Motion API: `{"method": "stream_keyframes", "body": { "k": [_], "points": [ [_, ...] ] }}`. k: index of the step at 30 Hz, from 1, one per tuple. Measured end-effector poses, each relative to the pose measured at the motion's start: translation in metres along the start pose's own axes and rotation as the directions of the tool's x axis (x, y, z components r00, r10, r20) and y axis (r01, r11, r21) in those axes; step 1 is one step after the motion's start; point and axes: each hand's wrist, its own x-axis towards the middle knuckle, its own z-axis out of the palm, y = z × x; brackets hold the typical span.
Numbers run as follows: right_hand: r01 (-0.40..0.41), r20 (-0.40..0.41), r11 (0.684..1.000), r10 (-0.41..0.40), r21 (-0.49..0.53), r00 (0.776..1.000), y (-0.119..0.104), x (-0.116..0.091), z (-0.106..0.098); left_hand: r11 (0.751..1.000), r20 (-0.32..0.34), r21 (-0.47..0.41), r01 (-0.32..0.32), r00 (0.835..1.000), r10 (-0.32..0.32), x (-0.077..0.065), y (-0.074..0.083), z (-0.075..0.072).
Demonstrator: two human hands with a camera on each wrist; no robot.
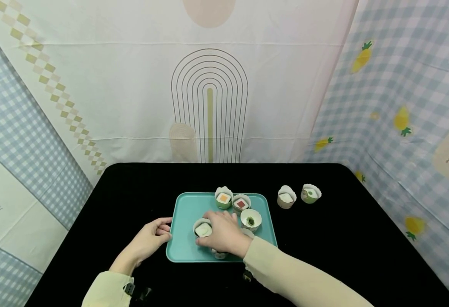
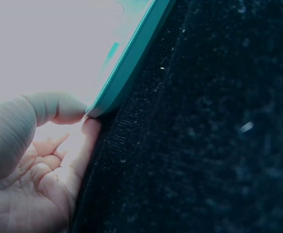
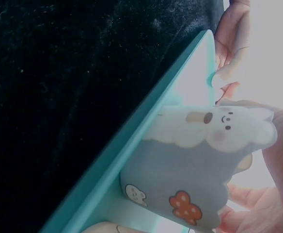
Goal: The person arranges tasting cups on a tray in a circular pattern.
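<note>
My left hand (image 1: 148,239) pinches the left rim of the turquoise tray (image 1: 186,251), thumb and forefinger meeting at the edge in the left wrist view. Over the tray, my right hand (image 1: 224,232) holds a paper cupcake cup (image 1: 203,229) with a pale filling, thumb and fingers around its side. Another cup (image 1: 219,254) shows partly under that hand. In the right wrist view, a grey cup with a cartoon bear (image 3: 180,160) stands in front of the fingers and hides part of them.
On the tray's right half stand a cup with an orange square (image 1: 223,198), one with a red square (image 1: 241,204) and one with a green topping (image 1: 251,220). Two more cups, one plain (image 1: 286,197) and one green-patterned (image 1: 310,193), sit on the black table (image 1: 324,238) beyond the tray.
</note>
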Motion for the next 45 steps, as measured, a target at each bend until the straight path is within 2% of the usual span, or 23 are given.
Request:
{"method": "stream_keyframes", "body": {
  "k": [18, 23, 27, 30, 33, 37, 45],
  "points": [
    [0.001, 0.019, 1.000, -0.001, 0.015, 1.000, -0.001, 0.000, -0.002, 1.000, -0.009, 0.015, -0.002, 1.000, 0.003, -0.001, 0.000, 0.001],
    [-0.009, 0.000, 0.991, 0.009, 0.130, 1.000, 0.004, -0.005, -0.019, 1.000, -0.007, 0.011, -0.002, 1.000, 0.002, -0.001, 0.000, 0.000],
    [-0.005, -0.081, 0.977, 0.023, 0.211, 0.996, 0.018, -0.013, -0.038, 1.000, -0.001, 0.008, -0.003, 1.000, 0.003, -0.001, 0.000, 0.000],
    [-0.016, -0.175, 0.970, 0.060, 0.242, 0.983, 0.036, -0.019, -0.052, 1.000, -0.003, 0.014, -0.002, 1.000, 0.002, -0.001, 0.000, 0.000],
    [-0.067, -0.239, 0.963, 0.132, 0.261, 0.962, 0.057, -0.026, -0.067, 1.000, -0.007, 0.019, 0.000, 1.000, 0.000, -0.001, 0.001, 0.000],
    [-0.162, -0.283, 0.949, 0.239, 0.271, 0.929, 0.086, -0.036, -0.086, 1.000, -0.006, 0.019, 0.000, 1.000, 0.000, 0.000, 0.000, 0.000],
    [-0.260, -0.345, 0.920, 0.356, 0.294, 0.868, 0.134, -0.052, -0.104, 1.000, -0.006, 0.024, -0.003, 1.000, 0.003, -0.001, 0.000, 0.001]
  ]
}}
